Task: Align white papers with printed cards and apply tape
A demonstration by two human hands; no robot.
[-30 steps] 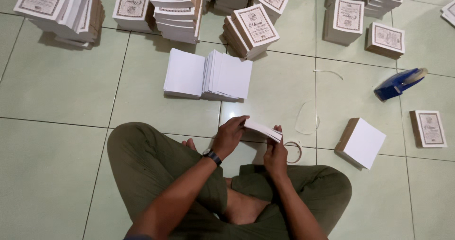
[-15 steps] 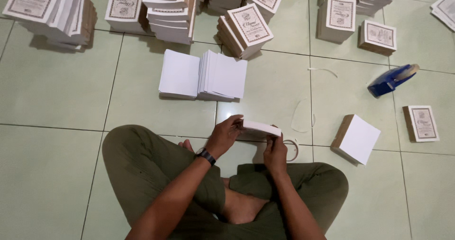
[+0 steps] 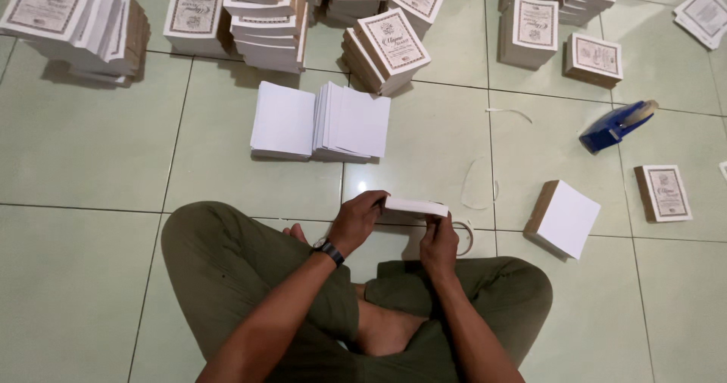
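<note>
A: The floor [image 3: 91, 171] is pale green tile, and the person sits on it cross-legged, seen from the head camera looking down. What do the hands hold?

B: Both hands grip one thin white stack of cards [image 3: 415, 207], held flat just above the knees. The left hand [image 3: 356, 220] closes on its left end, fingers over the top edge. The right hand [image 3: 439, 243] closes on its right end from below, thumb up against the side.

A: What lies near the hands?

B: Just under the right hand, half hidden, a roll of tape [image 3: 463, 235] lies on the floor. Farther to the right of that hand sits a white block with a brown side [image 3: 564, 218]. Ahead of the left hand, well apart, two blank white piles [image 3: 322, 122] stand side by side, touching. Beyond them are many printed stacks [image 3: 390, 46] with ornamental borders. Far to the right of the right hand lies a blue tape dispenser [image 3: 615, 126], and near it one single printed bundle [image 3: 663, 192].

A: Did something change in the last second?

B: Very little. The stack stays at the same place between the hands, and the grip looks the same; only the camera shifted a little. I judge the hands are squaring or checking the stack.
</note>
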